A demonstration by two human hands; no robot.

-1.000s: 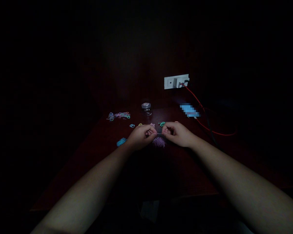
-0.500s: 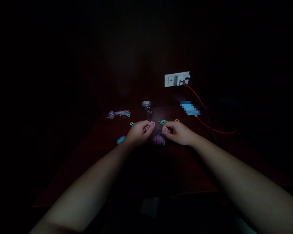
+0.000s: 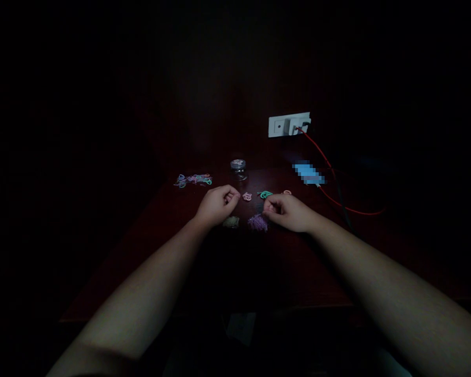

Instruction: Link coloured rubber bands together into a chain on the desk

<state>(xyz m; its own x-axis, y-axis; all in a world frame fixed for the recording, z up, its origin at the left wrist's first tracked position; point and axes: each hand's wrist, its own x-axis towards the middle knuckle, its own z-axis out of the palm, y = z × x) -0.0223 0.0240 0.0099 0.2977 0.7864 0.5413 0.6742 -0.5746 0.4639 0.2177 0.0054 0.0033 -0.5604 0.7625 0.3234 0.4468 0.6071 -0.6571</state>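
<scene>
My left hand (image 3: 219, 205) is closed in a pinch over the dark table, its fingertips just left of a small heap of pink elastic bands (image 3: 247, 197). Anything between those fingers is too small to make out. Also pinched, my right hand (image 3: 284, 212) hovers beside a pile of purple bands (image 3: 258, 222); what it holds, if anything, cannot be seen. Green bands (image 3: 265, 195) lie just beyond it, with orange bands (image 3: 287, 192) partly behind its knuckles. A pale yellowish pile of bands (image 3: 231, 222) lies below my left hand.
A tangled mix of coloured bands (image 3: 194, 180) lies at the back left. Near the wall stands a clear lidded jar (image 3: 238, 170). A blurred phone-like device (image 3: 308, 173) lies right, its red cable (image 3: 317, 149) running to a wall socket (image 3: 289, 125). The room is very dark.
My left hand has shifted slightly left and up, uncovering the pink bands and the yellowish pile, and now covers the blue bands. My right hand stays nearly in place. The view has shifted slightly.
</scene>
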